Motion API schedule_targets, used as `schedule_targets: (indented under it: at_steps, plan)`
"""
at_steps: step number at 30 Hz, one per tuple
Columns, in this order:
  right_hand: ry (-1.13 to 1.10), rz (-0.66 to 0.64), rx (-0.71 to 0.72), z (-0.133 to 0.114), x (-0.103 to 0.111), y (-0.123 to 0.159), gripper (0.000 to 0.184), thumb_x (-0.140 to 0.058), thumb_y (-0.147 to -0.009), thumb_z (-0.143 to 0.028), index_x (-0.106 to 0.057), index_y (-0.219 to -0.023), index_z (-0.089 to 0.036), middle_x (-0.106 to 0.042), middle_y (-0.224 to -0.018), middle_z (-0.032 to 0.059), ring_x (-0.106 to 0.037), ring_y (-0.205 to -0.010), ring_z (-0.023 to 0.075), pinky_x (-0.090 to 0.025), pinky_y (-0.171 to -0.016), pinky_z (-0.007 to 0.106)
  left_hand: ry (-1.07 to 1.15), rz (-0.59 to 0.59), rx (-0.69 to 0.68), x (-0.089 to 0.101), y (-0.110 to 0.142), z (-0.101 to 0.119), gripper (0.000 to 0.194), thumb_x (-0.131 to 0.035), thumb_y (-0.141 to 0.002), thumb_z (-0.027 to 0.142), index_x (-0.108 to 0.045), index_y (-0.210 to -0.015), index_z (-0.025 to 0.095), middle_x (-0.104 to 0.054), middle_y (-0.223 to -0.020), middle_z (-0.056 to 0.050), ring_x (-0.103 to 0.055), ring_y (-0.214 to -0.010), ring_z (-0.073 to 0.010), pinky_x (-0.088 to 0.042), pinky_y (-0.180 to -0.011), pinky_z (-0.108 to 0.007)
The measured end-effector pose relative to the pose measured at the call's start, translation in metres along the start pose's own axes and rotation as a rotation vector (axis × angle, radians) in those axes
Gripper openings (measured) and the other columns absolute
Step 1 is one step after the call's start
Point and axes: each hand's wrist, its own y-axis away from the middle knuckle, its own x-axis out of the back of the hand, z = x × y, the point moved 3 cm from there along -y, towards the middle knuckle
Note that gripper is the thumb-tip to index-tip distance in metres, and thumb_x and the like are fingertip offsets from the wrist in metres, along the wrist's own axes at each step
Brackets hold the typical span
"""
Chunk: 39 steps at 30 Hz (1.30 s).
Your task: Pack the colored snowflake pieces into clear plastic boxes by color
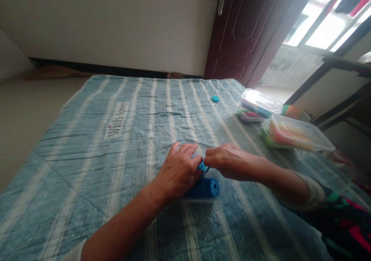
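A clear plastic box (227,195) sits on the striped cloth in front of me. Along its near side lies a row of dark blue notched discs (213,187), stacked face to face like a roll. My left hand (179,170) reaches over the box, its thumb and fingers closed around lighter blue notched discs (202,164), mostly hidden beneath it. Close beside the left thumb, my right hand (224,160) is curled in a pinch at the box's far side. A thin blue disc edge (207,169) shows at its fingertips.
A loose light blue disc (215,98) lies toward the far edge of the striped cloth (130,172). To the right are a lidded clear box (261,101) and another clear box (303,133) with coloured pieces. Behind stand a wall and a dark red door (246,25).
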Motion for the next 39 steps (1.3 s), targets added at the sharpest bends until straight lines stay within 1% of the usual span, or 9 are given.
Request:
schedule_targets:
  at_steps: [5, 10, 13, 17, 20, 23, 28, 34, 39]
  plan:
    - [0.048, 0.100, -0.025, -0.002, -0.018, 0.003, 0.021, -0.047, -0.089, -0.006, -0.064, -0.083, -0.016, -0.058, -0.075, 0.0028, -0.037, -0.059, 0.0116, -0.027, -0.055, 0.029, 0.022, -0.003, 0.006, 0.003, 0.000, 0.001, 0.021, -0.067, -0.088, 0.029, -0.069, -0.104, 0.015, -0.062, -0.129, -0.019, -0.057, -0.122, -0.0357, -0.038, -0.105, -0.062]
    - [0.051, 0.195, -0.127, -0.006, -0.031, 0.008, 0.023, -0.043, -0.092, -0.009, -0.064, -0.086, -0.016, -0.056, -0.076, 0.0026, -0.033, -0.057, 0.0115, -0.023, -0.052, 0.030, 0.034, -0.042, 0.022, 0.005, -0.001, 0.002, 0.021, -0.064, -0.090, 0.028, -0.069, -0.106, 0.014, -0.061, -0.132, -0.019, -0.055, -0.124, -0.0350, -0.036, -0.107, -0.061]
    - [0.034, 0.230, -0.194, -0.009, -0.035, 0.009, 0.021, -0.043, -0.092, -0.011, -0.063, -0.093, -0.017, -0.056, -0.078, 0.0019, -0.031, -0.055, 0.0111, -0.020, -0.051, 0.029, 0.041, -0.069, 0.033, 0.005, -0.001, 0.002, 0.026, -0.064, -0.089, 0.026, -0.068, -0.111, 0.014, -0.058, -0.137, -0.019, -0.052, -0.128, -0.0354, -0.033, -0.109, -0.062]
    - [0.044, 0.209, -0.368, -0.015, -0.036, 0.007, 0.023, -0.043, -0.089, -0.009, -0.063, -0.098, -0.017, -0.058, -0.082, 0.0031, -0.031, -0.052, 0.0106, -0.017, -0.049, 0.029, 0.058, -0.094, 0.043, 0.005, -0.002, 0.002, 0.031, -0.066, -0.089, 0.027, -0.067, -0.117, 0.014, -0.057, -0.138, -0.020, -0.051, -0.130, -0.0359, -0.031, -0.111, -0.062]
    - [0.042, 0.159, -0.480, -0.020, -0.033, 0.002, 0.022, -0.045, -0.088, -0.007, -0.063, -0.095, -0.016, -0.061, -0.084, 0.0050, -0.036, -0.053, 0.0106, -0.018, -0.050, 0.029, 0.062, -0.093, 0.043, 0.005, -0.002, 0.001, 0.034, -0.066, -0.089, 0.029, -0.066, -0.119, 0.013, -0.058, -0.137, -0.020, -0.051, -0.129, -0.0366, -0.031, -0.110, -0.063]
    - [0.027, 0.119, -0.534, -0.023, -0.030, -0.002, 0.023, -0.046, -0.085, -0.004, -0.063, -0.094, -0.016, -0.064, -0.083, 0.0059, -0.043, -0.056, 0.0119, -0.018, -0.051, 0.030, 0.062, -0.091, 0.037, 0.004, -0.002, 0.000, 0.034, -0.066, -0.088, 0.028, -0.067, -0.118, 0.013, -0.057, -0.138, -0.021, -0.051, -0.130, -0.0366, -0.030, -0.111, -0.063]
    - [-0.056, 0.132, -0.549, -0.018, -0.034, -0.002, 0.018, -0.050, -0.083, -0.008, -0.061, -0.092, -0.018, -0.065, -0.074, 0.0041, -0.050, -0.058, 0.0146, -0.020, -0.053, 0.031, 0.094, -0.120, 0.026, 0.007, 0.000, 0.000, 0.040, -0.070, -0.084, 0.030, -0.065, -0.121, 0.014, -0.055, -0.141, -0.021, -0.048, -0.132, -0.0374, -0.026, -0.112, -0.065]
    - [-0.198, 0.314, -0.477, -0.005, -0.042, 0.004, 0.013, -0.049, -0.085, -0.012, -0.057, -0.087, -0.021, -0.066, -0.076, 0.0037, -0.056, -0.063, 0.0163, -0.030, -0.055, 0.030, 0.114, -0.066, 0.015, 0.005, 0.000, 0.000, 0.046, -0.071, -0.085, 0.042, -0.063, -0.122, 0.015, -0.059, -0.135, -0.020, -0.051, -0.128, -0.0380, -0.028, -0.109, -0.068]
    - [-0.284, 0.359, -0.457, -0.003, -0.044, 0.004, 0.015, -0.048, -0.086, -0.012, -0.058, -0.092, -0.021, -0.067, -0.081, 0.0030, -0.058, -0.069, 0.0166, -0.034, -0.059, 0.030, 0.093, -0.030, 0.033, 0.002, -0.002, 0.001, 0.038, -0.071, -0.085, 0.035, -0.065, -0.115, 0.012, -0.059, -0.134, -0.021, -0.052, -0.127, -0.0373, -0.030, -0.109, -0.067]
